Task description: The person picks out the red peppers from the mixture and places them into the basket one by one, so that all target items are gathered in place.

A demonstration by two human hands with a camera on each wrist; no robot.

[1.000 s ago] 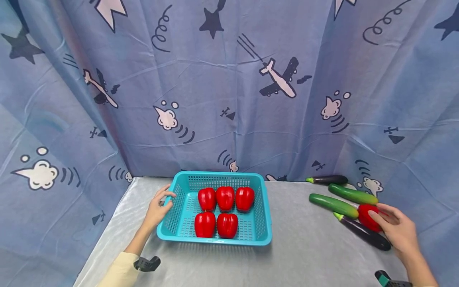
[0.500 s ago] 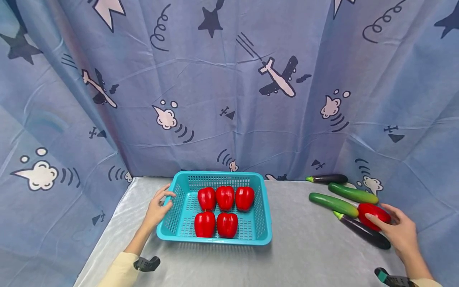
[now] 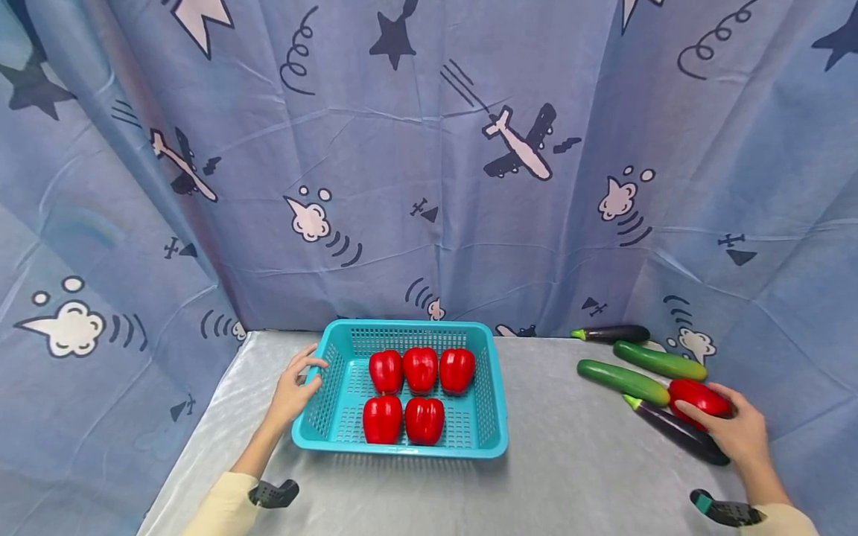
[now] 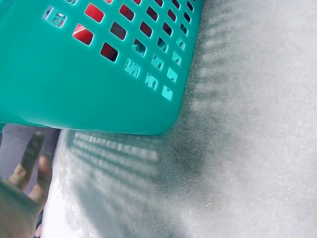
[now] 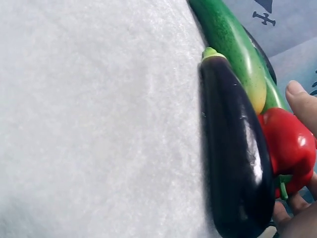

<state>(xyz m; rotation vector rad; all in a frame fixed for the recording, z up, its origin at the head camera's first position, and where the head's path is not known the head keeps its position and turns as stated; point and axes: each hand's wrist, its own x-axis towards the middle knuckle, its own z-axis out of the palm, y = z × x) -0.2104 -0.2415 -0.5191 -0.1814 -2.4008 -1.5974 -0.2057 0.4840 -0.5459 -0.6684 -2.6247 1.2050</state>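
At the right, my right hand (image 3: 736, 428) holds a red bell pepper (image 3: 697, 402). Its thumb lies along the near side, and the other fingers reach round the far side. In the right wrist view the pepper's green stem (image 5: 283, 187) points toward the lower edge. An eggplant (image 5: 237, 148) lies close against the pepper, and a cucumber (image 3: 623, 381) ends beside it. My left hand (image 3: 291, 391) rests at the left rim of a turquoise basket (image 3: 401, 450), its fingers loosely bent. In the left wrist view some of its fingers (image 4: 43, 176) show outside the basket.
Several red bell peppers (image 3: 421, 370) stand in two rows inside the basket. Another cucumber (image 3: 660, 361) and another eggplant (image 3: 613, 334) lie farther back at the right. A patterned blue curtain (image 3: 429, 186) encloses the pale table (image 3: 550, 461).
The red pepper in my right hand has turned from mostly covered to lying sideways. My right hand has shifted slightly left along it. The left hand and basket have stayed put.
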